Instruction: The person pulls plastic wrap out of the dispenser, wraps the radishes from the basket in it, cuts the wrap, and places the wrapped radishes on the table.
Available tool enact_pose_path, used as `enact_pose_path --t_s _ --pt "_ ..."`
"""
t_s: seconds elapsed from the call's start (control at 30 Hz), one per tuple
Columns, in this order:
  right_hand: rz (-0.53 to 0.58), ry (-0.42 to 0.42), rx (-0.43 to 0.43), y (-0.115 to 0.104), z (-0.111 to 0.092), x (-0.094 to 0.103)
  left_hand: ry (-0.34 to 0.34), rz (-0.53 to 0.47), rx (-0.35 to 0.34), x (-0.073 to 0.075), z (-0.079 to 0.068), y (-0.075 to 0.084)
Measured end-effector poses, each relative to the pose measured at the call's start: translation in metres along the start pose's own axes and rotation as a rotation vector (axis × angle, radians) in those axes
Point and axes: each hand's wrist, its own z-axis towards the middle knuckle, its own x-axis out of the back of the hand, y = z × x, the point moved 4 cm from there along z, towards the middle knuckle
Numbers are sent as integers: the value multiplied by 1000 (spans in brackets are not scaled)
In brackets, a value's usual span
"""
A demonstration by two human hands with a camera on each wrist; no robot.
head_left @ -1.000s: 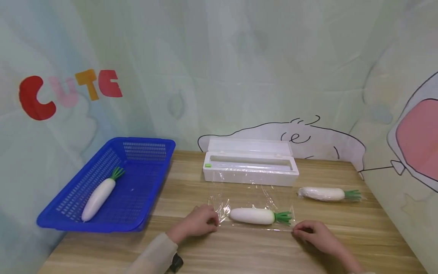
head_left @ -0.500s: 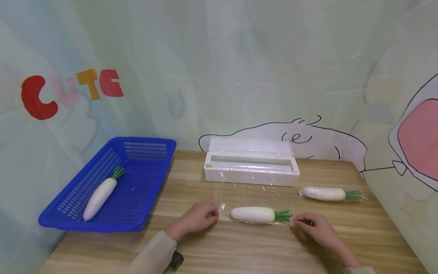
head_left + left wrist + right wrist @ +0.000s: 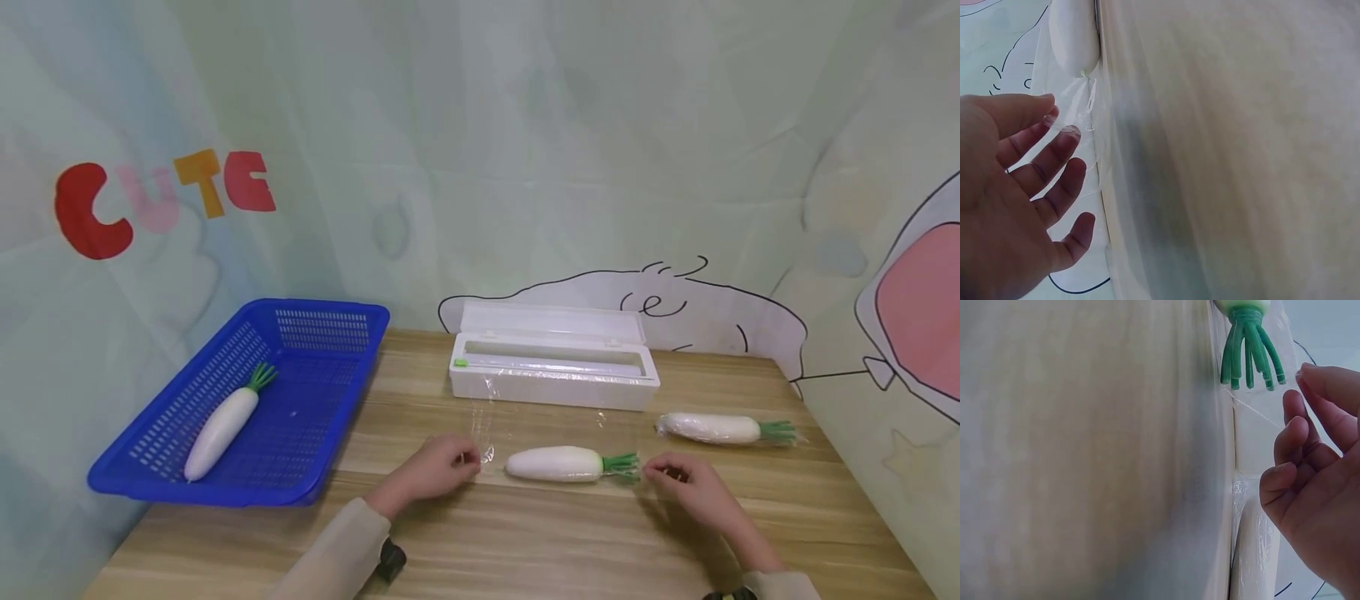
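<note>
A white radish [image 3: 555, 463] with green stalks lies at the middle of the table, clear cling film [image 3: 486, 433] under and over it. My left hand [image 3: 437, 471], left of the radish's tip, pinches one corner of the film between thumb and finger; the left wrist view shows the film [image 3: 1072, 106] stretched from those fingertips. Beside the stalks [image 3: 1250, 350], my right hand [image 3: 693, 492] pinches the other corner with thumb and forefinger, the remaining fingers curled loosely. The film runs back to a white dispenser box [image 3: 555, 390] whose lid stands raised. Its exact edges are hard to see.
A wrapped radish [image 3: 712, 427] lies on the right of the table [image 3: 525, 550]. On the left stands a blue plastic basket [image 3: 330, 450] holding another radish [image 3: 223, 433]. A printed curtain [image 3: 480, 167] closes off the back and sides.
Both hands have moved slightly away from the person, carrying the film's near edge up and over the radish. The radish has shifted a little toward the box.
</note>
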Motion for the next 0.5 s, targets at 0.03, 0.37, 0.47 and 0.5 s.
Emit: enact_pose_path --t_s 0.03,0.37,0.47,0.5 --pt "5 -1 -20 0 1 1 2 -10 3 1 1 0" --pt "-37 62 -65 -3 14 5 19 -134 77 4 13 -6" --pt "-58 54 -92 -4 21 5 33 -134 88 5 16 -8" --pt "-71 46 -106 -4 23 4 39 -134 94 5 17 -8"
